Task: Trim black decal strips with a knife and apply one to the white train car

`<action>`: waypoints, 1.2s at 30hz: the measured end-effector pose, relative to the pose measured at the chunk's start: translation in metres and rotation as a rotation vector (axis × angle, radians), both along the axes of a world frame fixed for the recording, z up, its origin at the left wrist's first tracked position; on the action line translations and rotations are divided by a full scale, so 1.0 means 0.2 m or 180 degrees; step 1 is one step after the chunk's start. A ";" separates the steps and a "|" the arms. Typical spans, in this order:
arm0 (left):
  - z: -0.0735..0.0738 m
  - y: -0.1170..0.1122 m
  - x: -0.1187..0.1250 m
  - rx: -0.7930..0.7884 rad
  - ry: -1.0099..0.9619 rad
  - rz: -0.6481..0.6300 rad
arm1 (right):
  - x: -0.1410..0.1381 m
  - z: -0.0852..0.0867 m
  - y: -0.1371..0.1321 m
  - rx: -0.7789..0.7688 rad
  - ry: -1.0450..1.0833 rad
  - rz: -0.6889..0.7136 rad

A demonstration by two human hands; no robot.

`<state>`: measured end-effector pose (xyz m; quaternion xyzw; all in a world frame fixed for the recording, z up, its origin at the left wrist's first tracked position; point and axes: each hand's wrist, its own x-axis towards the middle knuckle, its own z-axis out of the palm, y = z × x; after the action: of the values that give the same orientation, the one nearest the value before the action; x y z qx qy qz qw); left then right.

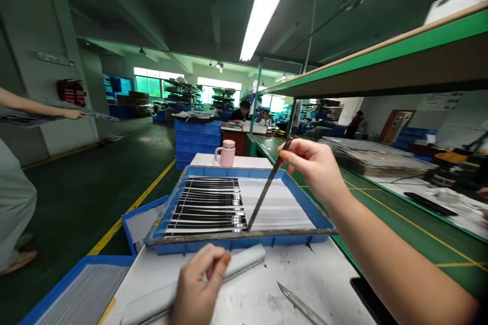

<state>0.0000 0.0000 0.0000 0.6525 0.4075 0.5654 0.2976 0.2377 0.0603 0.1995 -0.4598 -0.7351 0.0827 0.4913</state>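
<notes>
My right hand (308, 168) pinches a thin dark rod (269, 183) above a blue plastic tray (240, 172), its lower tip reaching the tray's near side. The tray holds a layered stack of long black-and-white strips (236, 205), with a wooden bar (244, 235) across its near rim. Below the tray, my left hand (198, 284) grips a white padded roll (236, 269) resting on the white table (244, 292). A pointed metal tool (301, 306) lies on the table to the right of that hand, touching neither hand.
A pink mug (225, 153) stands on a white surface beyond the tray. Blue crates (197, 142) are stacked behind it. A green workbench (396, 213) with stacked sheets (375, 158) runs along the right under a shelf. At left, a co-worker's arm (38, 107) holds a sheet.
</notes>
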 end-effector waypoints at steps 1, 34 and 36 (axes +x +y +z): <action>0.04 -0.01 -0.02 -0.0291 -0.0187 0.0060 | -0.01 -0.01 -0.10 -0.0144 0.0137 0.0205; 0.12 -0.50 0.09 -0.2585 -0.2064 -0.2581 | -0.34 -0.57 -0.80 -0.1966 0.2090 0.1327; 0.12 -0.50 0.08 -0.2627 -0.2112 -0.2595 | -0.34 -0.57 -0.80 -0.1983 0.2092 0.1325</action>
<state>0.0169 -0.0994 0.0235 0.3783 0.1980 0.3761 0.8223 0.1698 -0.0987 0.0858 -0.3778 -0.5579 0.5352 0.5094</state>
